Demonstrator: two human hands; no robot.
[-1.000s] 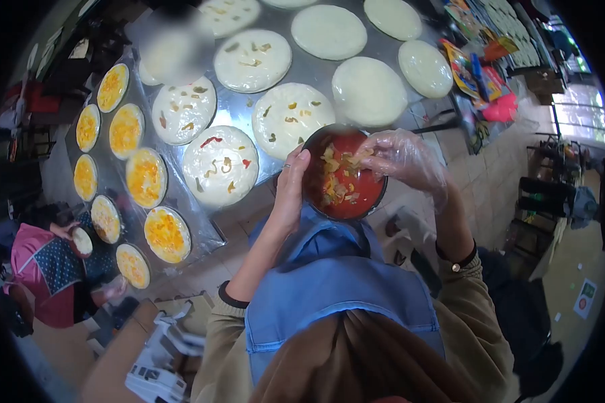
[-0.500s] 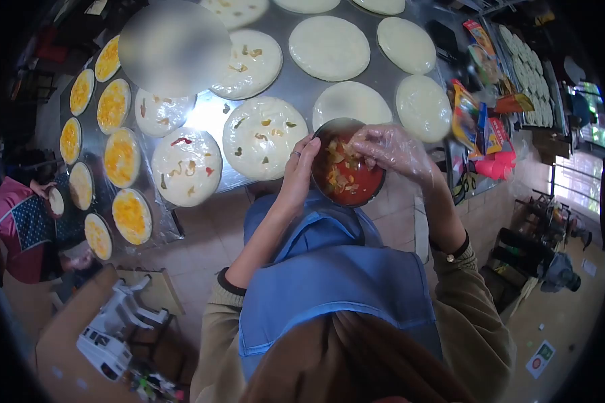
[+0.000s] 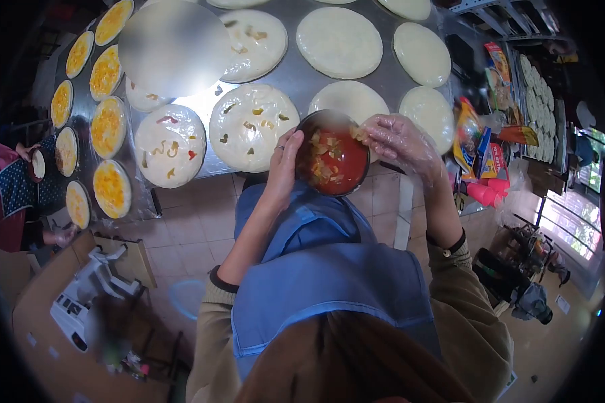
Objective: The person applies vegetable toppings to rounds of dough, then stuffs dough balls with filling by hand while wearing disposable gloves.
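A dark bowl (image 3: pixel 348 190) of red liquid and chopped vegetable pieces is held over the table's near edge. My left hand (image 3: pixel 283 164), bare with a ring, wraps its left side. My right hand (image 3: pixel 402 144), in a clear plastic glove, is closed at the bowl's right rim, with a few pale vegetable pieces (image 3: pixel 361 133) pinched at the fingertips. Beyond the bowl lies a plain dough round (image 3: pixel 348 99), partly covered by it. To the left, a dough round (image 3: pixel 252 144) and another dough round (image 3: pixel 170 161) carry scattered vegetable strips.
Several plain rounds fill the far side of the metal table (image 3: pixel 212 163). Rounds with yellow-orange topping (image 3: pixel 107 127) line the left. Colourful packets (image 3: pixel 474 138) and pink cups (image 3: pixel 487 193) stand at right. Another person (image 3: pixel 13 174) holds a small bowl at far left.
My right hand has come up out of the bowl to its right rim, pinching vegetable pieces. The bowl and my left hand have shifted slightly left and up in view.
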